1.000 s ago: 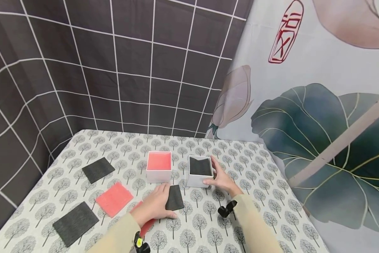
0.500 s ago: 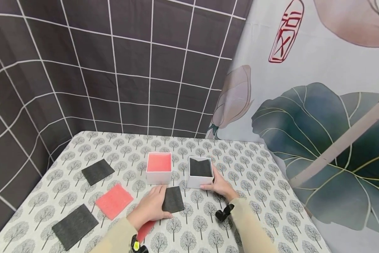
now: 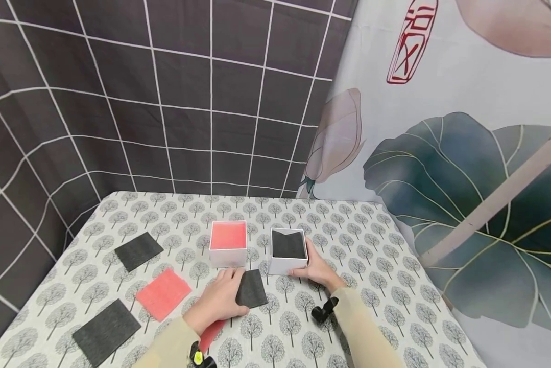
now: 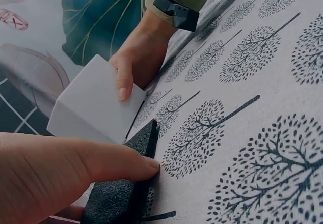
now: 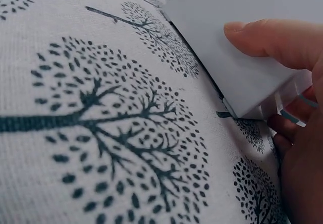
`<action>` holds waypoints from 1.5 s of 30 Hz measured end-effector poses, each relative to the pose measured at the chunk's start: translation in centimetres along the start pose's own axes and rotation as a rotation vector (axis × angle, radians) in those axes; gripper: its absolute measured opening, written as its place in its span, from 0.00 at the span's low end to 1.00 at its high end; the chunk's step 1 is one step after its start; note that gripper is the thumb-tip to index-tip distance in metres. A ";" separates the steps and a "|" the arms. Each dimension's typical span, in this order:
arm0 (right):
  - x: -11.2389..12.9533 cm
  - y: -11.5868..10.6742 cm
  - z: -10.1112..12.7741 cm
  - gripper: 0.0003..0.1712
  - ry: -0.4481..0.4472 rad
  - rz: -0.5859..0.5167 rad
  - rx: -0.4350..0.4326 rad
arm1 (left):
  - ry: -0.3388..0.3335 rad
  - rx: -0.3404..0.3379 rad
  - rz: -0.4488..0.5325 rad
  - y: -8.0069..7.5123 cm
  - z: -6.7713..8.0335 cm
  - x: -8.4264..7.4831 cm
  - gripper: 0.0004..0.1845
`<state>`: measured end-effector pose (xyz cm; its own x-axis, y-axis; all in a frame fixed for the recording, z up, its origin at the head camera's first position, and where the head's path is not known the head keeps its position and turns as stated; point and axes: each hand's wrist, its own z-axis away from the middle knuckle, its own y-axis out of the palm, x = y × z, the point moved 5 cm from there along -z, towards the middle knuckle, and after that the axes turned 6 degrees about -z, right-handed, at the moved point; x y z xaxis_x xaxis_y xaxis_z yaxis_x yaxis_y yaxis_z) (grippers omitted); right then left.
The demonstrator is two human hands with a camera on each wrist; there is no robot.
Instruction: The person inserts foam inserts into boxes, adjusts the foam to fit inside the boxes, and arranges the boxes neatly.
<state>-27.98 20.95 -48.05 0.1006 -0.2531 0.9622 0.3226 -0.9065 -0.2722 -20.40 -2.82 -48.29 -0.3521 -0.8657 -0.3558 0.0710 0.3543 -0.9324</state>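
1. L hand [image 3: 220, 301] still lies flat on the dark grey square foam pad [image 3: 251, 289], thumb at its edge; pad unmoved on the tree-print tablecloth [image 3: 372, 286].
2. R hand [image 3: 318, 268] clamped on the white square box w/ dark lining [image 3: 288, 250], slid back to its near corner.

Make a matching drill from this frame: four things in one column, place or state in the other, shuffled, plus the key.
Things:
1. left hand
2. right hand
3. red-lined box
4. loose red pad

Places or states:
A. lies flat on the tablecloth, untouched
B. holds the black-lined box at its near corner
C. stands left of the black-lined box
D. rests on a black foam pad

Pairs: 1-D, 2-B, 3-C, 4-A
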 end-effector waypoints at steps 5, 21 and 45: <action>0.0 0.1 0.1 0.61 -0.011 -0.018 -0.008 | -0.003 -0.001 0.046 -0.4 0.2 -0.4 0.53; -0.3 0.7 -0.1 0.61 -0.031 -0.017 -0.020 | 0.156 -0.057 0.199 -6.3 -1.9 -2.3 0.50; -0.5 0.0 0.4 0.59 -0.092 -0.013 -0.034 | 0.253 -0.057 0.119 -5.8 -7.9 -4.9 0.51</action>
<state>-27.65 21.20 -48.55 0.1831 -0.2110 0.9602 0.2923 -0.9209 -0.2581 -26.47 2.17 -40.60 -0.5667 -0.7036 -0.4288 0.0757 0.4737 -0.8774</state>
